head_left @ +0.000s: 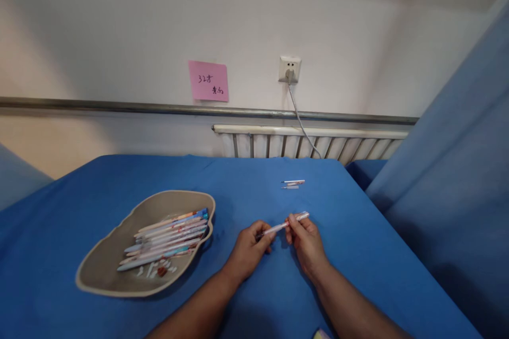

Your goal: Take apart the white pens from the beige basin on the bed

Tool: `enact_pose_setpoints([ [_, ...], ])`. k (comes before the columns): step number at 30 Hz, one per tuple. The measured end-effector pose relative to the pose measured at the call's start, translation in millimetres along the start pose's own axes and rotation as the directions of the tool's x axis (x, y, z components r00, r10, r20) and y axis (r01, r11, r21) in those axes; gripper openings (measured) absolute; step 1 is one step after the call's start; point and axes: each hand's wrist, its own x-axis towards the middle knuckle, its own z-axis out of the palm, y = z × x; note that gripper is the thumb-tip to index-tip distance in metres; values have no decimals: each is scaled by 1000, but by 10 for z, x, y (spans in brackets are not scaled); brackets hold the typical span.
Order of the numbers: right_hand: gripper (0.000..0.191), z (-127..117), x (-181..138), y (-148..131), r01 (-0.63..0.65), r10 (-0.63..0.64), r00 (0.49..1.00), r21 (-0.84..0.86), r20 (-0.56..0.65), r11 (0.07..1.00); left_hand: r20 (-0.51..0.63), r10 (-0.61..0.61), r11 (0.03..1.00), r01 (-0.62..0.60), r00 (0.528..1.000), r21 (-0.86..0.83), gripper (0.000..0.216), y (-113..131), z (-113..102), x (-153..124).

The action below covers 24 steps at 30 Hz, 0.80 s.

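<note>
A thin white pen (pixel 283 225) is held between both hands above a blue table (pixel 358 254). My left hand (pixel 250 250) pinches its lower left end. My right hand (pixel 305 241) grips it nearer the upper right end, fingers closed round the barrel. Two small pen parts (pixel 293 184) lie on the cloth a little beyond the hands. To the left, a beige tray (pixel 103 265) holds several pens (pixel 167 241) laid side by side, plus a small brown bit near its front.
A pink sticky note (pixel 208 81) and a wall socket (pixel 289 69) with a cable hang on the wall behind. A white radiator (pixel 310 143) runs behind the table's far edge. Blue fabric (pixel 457 180) rises at the right.
</note>
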Motion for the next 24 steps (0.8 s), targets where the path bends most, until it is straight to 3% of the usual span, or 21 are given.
enact_pose_setpoints([
  [4, 26, -7, -3, -8, -3, 3, 1000, 31, -15, 1000, 45, -40, 999, 41, 998, -15, 51, -2, 1, -5],
  [8, 26, -19, 12, -16, 5, -3, 1000, 60, -28, 998, -44, 36, 999, -36, 998, 0, 39, -17, -2, 9],
  [11, 26, -16, 22, -16, -11, 12, 1000, 72, -24, 997, -17, 17, 999, -17, 1000, 37, 33, -23, -5, 20],
  [15, 26, -15, 25, -17, -16, 23, 997, 101, -72, 995, 33, -51, 998, 50, 998, 37, 56, -9, -12, 15],
  [21, 29, -19, 32, 1, -8, 10, 999, 43, -46, 999, -70, 64, 996, -59, 995, 74, 35, 0, -4, 8],
  [24, 29, -17, 30, 17, -8, 8, 999, 14, -36, 1000, -30, 9, 995, -6, 1000, 103, 37, -3, -11, 11],
])
